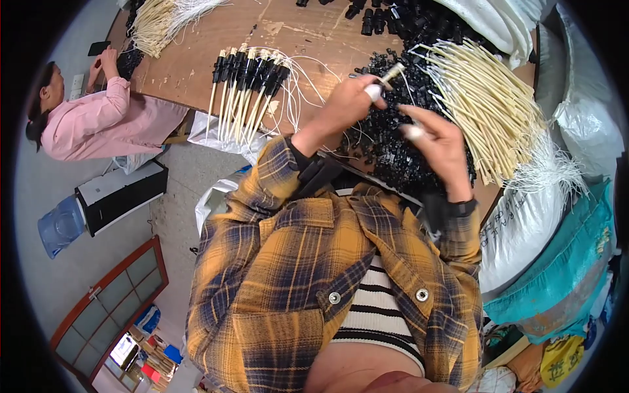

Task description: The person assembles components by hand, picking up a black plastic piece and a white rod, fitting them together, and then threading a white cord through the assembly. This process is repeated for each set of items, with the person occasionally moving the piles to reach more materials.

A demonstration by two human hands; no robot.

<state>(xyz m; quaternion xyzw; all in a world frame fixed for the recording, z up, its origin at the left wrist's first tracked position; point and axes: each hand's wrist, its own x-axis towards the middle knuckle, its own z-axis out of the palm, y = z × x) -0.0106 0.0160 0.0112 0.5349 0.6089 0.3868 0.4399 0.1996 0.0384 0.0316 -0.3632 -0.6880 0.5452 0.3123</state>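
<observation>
My left hand (354, 105) is closed around a thin cream tube (394, 72), whose end sticks out past the fingertips; a white cover sits on the thumb. A white thread hangs close by. To its right, my right hand (440, 141) is slightly blurred, its index finger stretched out and apart from the white-covered thumb, with nothing plainly visible between them. Both hands are over a heap of small black plastic parts (409, 164). Left of my left hand, a row of cream tubes with black fittings (246, 82) lies at the table edge, white threads trailing from it.
A large bundle of cream tubes (488, 105) with white threads lies on the right. Black sockets (377, 21) and another bundle (154, 26) are farther back on the wooden table (298, 29). White sacks (524, 232) crowd the right side. A person in pink (111, 121) sits at left.
</observation>
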